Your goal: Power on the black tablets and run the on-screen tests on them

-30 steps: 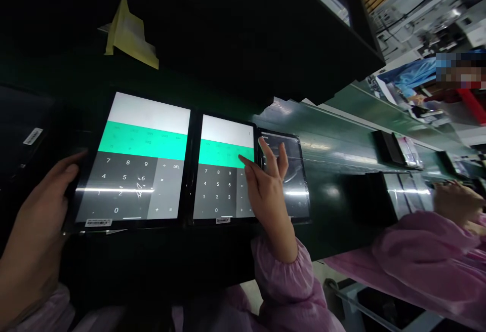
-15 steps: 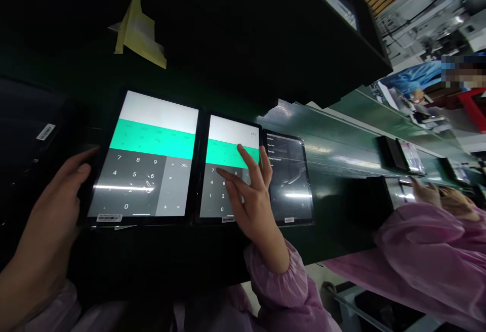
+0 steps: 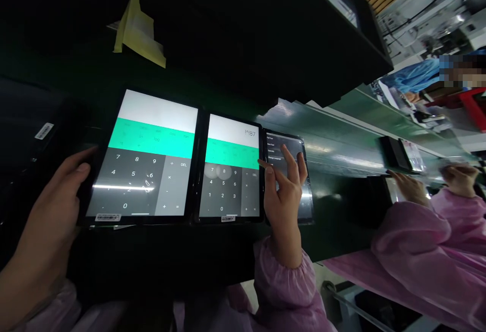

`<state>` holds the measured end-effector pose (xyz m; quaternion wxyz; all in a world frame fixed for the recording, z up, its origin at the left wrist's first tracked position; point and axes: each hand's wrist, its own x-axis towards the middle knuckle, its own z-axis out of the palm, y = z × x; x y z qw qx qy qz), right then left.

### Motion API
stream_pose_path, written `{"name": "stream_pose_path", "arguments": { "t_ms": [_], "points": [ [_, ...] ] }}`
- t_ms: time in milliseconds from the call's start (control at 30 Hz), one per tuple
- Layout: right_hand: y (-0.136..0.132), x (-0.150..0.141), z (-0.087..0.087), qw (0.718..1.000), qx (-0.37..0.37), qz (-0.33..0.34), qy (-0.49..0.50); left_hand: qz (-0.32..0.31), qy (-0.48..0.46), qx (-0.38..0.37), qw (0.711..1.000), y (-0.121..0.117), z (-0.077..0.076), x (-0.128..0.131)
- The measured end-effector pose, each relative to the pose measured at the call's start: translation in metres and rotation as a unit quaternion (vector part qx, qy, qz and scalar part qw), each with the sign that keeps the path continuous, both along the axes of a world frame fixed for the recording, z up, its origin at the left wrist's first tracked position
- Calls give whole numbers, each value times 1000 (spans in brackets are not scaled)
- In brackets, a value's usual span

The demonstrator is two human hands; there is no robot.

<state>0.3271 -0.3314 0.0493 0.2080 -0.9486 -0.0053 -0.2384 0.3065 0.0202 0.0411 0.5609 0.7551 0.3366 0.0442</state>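
Note:
Three tablets lie side by side. The left tablet (image 3: 148, 180) shows a calculator with a blank white display and a green band. My left hand (image 3: 56, 205) grips this tablet's left edge, thumb towards me; its other fingers are partly hidden. On the middle tablet (image 3: 228, 190) is the same calculator, with digits in its display and pale round marks over the 7 and 8 keys. My right hand (image 3: 284, 185) is open, fingers spread, its index fingertip at the green band's right edge. It partly covers the right tablet (image 3: 275, 144), which shows a dark text menu.
Another dark tablet with a barcode label (image 3: 44, 130) lies at far left. Yellow tape (image 3: 140, 36) sticks to the dark surface above. To the right, a co-worker's hands (image 3: 412, 188) and pink sleeves are by the green bench (image 3: 341, 144). A person in blue (image 3: 413, 76) is farther off.
My right hand has moved right, from the middle tablet's keys to its right edge. More digits show in that tablet's display. My left hand has stayed in place.

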Motion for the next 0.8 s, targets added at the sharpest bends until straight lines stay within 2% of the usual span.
{"name": "stream_pose_path", "arguments": {
  "t_ms": [133, 333, 533, 700, 800],
  "points": [
    [0, 3, -1, 1000, -8, 4, -5, 37, 25, -41, 998, -8, 11, 3],
    [3, 8, -1, 999, -29, 24, 18, 32, 7, 4, 999, -6, 8, 2],
    [11, 8, 6, 994, -47, 77, 59, 45, 20, -24, 999, -6, 7, 3],
    [7, 8, 1, 999, -15, 30, 30, 64, 35, -73, 995, -10, 10, 7],
    [6, 7, 1, 997, -21, 50, 48, 33, 10, -110, 993, -11, 8, 7]
  ]
}}
